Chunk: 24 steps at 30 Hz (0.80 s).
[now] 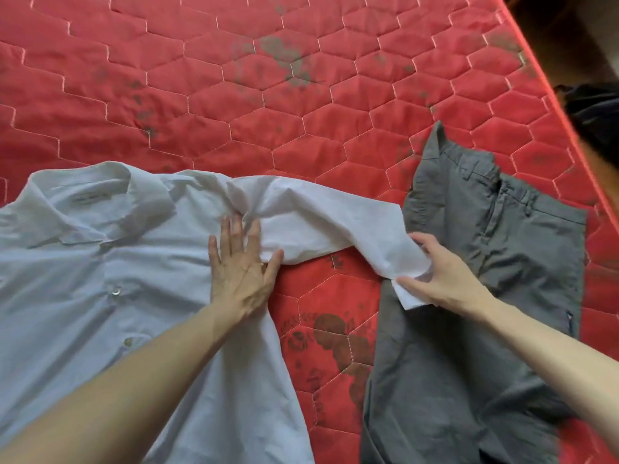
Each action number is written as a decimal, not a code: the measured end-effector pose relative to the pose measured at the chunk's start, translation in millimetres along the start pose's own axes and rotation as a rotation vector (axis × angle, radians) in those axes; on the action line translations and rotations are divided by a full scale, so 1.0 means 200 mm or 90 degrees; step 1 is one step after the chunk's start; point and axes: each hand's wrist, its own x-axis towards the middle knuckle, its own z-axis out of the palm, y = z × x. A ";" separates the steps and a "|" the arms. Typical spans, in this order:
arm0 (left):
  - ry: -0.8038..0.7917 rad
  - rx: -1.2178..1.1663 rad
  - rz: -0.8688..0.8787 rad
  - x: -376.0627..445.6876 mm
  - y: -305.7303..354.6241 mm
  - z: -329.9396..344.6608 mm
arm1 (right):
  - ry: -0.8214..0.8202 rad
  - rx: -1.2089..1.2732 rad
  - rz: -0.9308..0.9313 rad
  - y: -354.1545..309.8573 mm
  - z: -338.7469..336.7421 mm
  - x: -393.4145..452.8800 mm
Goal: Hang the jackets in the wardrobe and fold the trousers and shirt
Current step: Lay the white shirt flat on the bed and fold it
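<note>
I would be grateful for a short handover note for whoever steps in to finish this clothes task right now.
Left hand: flat, fingers straight, pressing the shirt near the shoulder.
Right hand: pinching the cuff of the shirt's sleeve, which stretches out onto the trousers.
Both garments lie on the red mattress; trousers unfolded, beside the shirt.
Done: shirt spread out, front up.
Left: fold the sleeve in, finish the shirt, fold the trousers. No jackets or wardrobe clearly in view.

The shirt runs off the left and bottom edges; its collar label is too small to read; the trousers are cut off below; a dark, blurred bundle beyond the mattress edge cannot be identified.
</note>
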 end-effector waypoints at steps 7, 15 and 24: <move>-0.115 0.064 0.012 0.03 -0.02 -0.06 | 0.308 -0.366 -0.225 0.07 -0.30 0.14; 0.007 0.041 0.098 0.05 0.00 -0.04 | 0.247 -0.122 0.405 0.17 -0.36 0.22; -0.074 0.103 0.175 0.13 0.10 0.01 | 0.510 0.501 0.514 0.16 -0.36 0.47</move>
